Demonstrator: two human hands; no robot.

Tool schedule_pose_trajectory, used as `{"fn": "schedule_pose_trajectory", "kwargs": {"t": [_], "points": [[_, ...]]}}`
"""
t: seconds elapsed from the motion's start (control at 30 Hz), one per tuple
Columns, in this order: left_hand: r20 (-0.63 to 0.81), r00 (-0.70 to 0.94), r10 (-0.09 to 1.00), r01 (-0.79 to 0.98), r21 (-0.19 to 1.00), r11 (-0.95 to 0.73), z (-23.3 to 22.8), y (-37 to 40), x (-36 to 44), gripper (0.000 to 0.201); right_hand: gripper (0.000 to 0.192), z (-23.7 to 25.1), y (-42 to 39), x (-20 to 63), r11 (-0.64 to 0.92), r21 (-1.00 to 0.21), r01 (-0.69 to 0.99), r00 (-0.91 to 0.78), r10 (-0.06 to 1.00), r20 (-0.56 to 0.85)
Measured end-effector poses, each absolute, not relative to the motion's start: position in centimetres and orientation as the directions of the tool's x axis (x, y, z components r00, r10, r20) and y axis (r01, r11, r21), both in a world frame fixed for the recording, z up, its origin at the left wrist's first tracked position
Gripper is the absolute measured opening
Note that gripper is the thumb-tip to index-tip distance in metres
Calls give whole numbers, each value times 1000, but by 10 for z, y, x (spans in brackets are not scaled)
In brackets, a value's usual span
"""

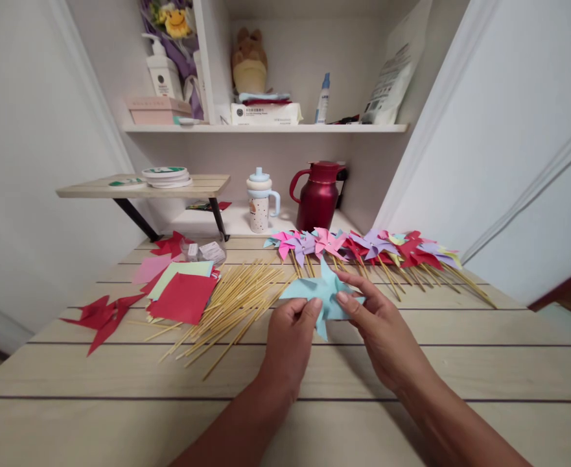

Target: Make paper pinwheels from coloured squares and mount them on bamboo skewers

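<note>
- A light blue paper pinwheel was held just above the wooden table, pinched between both hands.
- The left hand was closed on its lower left edge with thumb and fingertips; the right hand was pinched on its right side, fingers laid across the paper.
- The pinwheel was judged very light, thin and floppy, easily creased or torn; a soft grip near the folded centre was judged safer than one on the loose points.
- Just left of the left hand, a loose heap of bamboo skewers was spread, likely to roll if brushed.
- Further left, red paper squares were stacked, and cut red pinwheel blanks were laid beyond them.
- Beyond both hands, a row of finished pinwheels on sticks was laid out.
- Behind that row, a red thermos jug and a lidded child's cup were set, well apart from the hands.
</note>
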State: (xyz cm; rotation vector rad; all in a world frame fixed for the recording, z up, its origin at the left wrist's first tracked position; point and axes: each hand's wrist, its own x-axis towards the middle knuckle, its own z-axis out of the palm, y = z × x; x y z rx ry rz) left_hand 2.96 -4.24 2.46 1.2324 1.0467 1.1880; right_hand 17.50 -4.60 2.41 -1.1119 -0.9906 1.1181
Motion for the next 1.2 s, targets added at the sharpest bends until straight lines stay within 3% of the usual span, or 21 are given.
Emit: {"fn": "schedule_pose_trajectory", "kwargs": {"t": [0.13,0.37,0.5,0.6,0.83,1.03,1.2], "points": [[9,105,994,-117,993,3,23,-41,28,33,29,25,-46,175,69,-979,-194,145,989,41],[-72,151,986,-381,916,125,28,-41,30,29,29,26,-43,174,83,-969,-231,210,977,34],[-29,224,974,-452,882,131,34,-43,29,30,31,26,-42,176,91,-970,-225,260,965,30],[-5,233,972,-445,889,111,36,-44,27,27,32,24,-40,178,97,-973,-210,282,959,34],[-97,106,990,-237,964,120,34,-45,24,25,32,21,-39,178,98,-979,-178,273,961,47],[-122,69,990,-298,945,137,30,-44,25,27,27,21,-41,177,156,-968,-199,287,953,95],[-152,45,987,-410,898,157,26,-39,23,26,22,24,-45,181,320,-934,-158,345,904,252]]}}
